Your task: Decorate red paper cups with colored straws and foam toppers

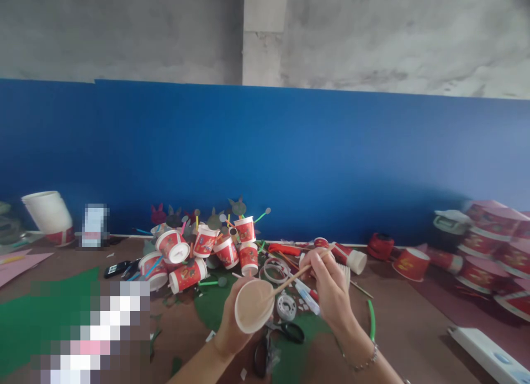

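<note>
Pale paper forms the cup point(252, 313), which sits low in the centre of the view, above the brown table point(414, 329), tipped on its side so that its open mouth faces the camera. The left hand point(227, 330) comes up from the lower edge with the forearm angled up and to the right. Its fingers are closed around the back of the cup and are mostly hidden behind it. The right hand point(331, 289) stands just right of the cup, wrist low and back of the hand toward the camera, with a bracelet point(366, 363) on the wrist. Its thumb and fingers are pinched shut on the upper part of a thin wooden stick point(290, 279). The stick slopes down to the left and its lower end lies across the cup's mouth; whether the tip touches the inner wall cannot be told. Scissors point(284, 335) lie on the table directly below the cup, and a tape roll point(285, 307) lies between the two hands. A green sheet point(49, 309) covers the table at the left. A pile of red cups point(202, 254) with coloured straws lies behind the hands, against the blue wall point(290, 163). Stacked red cups point(497, 251) occupy the far right, and a white bucket point(47, 213) stands at the far left.
</note>
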Motion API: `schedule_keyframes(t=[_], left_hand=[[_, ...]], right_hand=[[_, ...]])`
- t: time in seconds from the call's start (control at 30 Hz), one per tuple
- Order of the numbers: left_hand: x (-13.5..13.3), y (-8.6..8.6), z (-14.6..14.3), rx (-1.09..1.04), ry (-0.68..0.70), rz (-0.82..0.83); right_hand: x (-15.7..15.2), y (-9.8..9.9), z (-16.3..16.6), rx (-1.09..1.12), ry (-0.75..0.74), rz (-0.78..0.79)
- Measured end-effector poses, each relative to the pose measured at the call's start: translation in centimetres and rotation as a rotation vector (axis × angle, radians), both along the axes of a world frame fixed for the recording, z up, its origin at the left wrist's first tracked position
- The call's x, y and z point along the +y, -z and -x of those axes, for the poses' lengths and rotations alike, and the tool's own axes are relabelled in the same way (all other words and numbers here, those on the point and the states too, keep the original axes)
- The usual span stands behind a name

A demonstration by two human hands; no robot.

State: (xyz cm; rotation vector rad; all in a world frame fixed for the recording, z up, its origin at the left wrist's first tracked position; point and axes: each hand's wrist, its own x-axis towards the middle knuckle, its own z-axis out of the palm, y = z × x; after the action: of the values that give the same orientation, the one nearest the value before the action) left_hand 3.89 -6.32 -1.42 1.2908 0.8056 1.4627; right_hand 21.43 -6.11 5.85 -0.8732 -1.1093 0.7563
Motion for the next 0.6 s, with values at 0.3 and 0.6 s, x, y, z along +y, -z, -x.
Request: schedule_keyframes(t=[0.3,0.6], left_hand=[[-0.4,0.0,-0.2,-0.048,0.090,0.126],[0.1,2.2,0.3,0.107,0.133,-0.061]], right_hand=[[0.2,0.3,-0.1,-0.103,-0.094,0.087],[0.1,-0.2,0.1,-0.156,-0.133,0.120]])
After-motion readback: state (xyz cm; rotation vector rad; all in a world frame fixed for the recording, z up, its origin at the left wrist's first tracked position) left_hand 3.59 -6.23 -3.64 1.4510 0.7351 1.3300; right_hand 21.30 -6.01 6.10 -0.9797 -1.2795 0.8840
